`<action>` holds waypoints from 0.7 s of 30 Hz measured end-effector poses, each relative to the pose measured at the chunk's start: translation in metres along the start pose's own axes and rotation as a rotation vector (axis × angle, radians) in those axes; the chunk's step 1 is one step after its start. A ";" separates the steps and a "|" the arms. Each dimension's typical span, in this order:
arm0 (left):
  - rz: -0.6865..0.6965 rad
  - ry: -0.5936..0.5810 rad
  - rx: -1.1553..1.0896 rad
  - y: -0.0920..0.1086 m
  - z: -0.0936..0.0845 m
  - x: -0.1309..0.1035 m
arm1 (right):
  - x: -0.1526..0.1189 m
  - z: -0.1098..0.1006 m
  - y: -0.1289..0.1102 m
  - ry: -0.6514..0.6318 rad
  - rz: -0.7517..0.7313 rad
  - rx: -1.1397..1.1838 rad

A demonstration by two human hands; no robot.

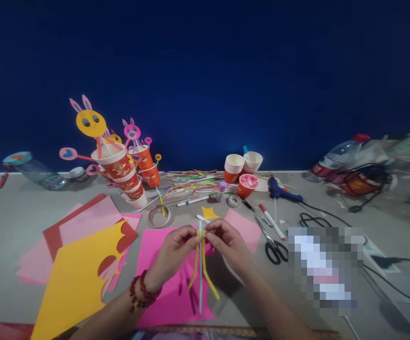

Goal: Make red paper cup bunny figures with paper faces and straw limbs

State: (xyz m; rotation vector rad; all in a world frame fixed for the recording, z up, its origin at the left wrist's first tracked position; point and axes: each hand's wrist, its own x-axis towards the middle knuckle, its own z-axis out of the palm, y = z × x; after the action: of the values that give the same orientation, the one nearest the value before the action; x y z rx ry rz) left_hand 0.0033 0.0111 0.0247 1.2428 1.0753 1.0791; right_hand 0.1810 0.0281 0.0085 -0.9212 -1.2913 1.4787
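My left hand, with bead bracelets at the wrist, pinches a bunch of straws between thumb and fingertips. My right hand pinches the same bunch from the other side. A whitish straw hangs straight down the middle. On either side of it is a yellow straw, one by the left hand and one with a bent lower end by the right. Fingers hide where the straws meet. Below lies a bright pink paper sheet.
Stacked red cups with rabbit figures stand back left, near loose straws. Cut yellow paper lies left. Scissors, a red marker, tape rolls and a blue glue gun with its cord surround the hands.
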 end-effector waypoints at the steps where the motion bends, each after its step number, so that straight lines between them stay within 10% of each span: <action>1: 0.001 -0.029 0.000 0.001 0.001 0.000 | 0.000 0.000 0.000 -0.012 0.020 0.053; 9: -0.065 -0.212 -0.101 -0.003 0.002 -0.001 | 0.002 0.006 0.022 -0.140 0.203 0.466; 21: 0.082 -0.073 0.174 -0.007 0.003 -0.003 | 0.001 0.005 0.020 0.029 0.006 0.230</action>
State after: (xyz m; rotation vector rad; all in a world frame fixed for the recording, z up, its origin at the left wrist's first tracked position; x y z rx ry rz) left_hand 0.0060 0.0071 0.0174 1.4647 1.0876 1.0103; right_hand 0.1731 0.0274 -0.0100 -0.7925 -1.0717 1.5757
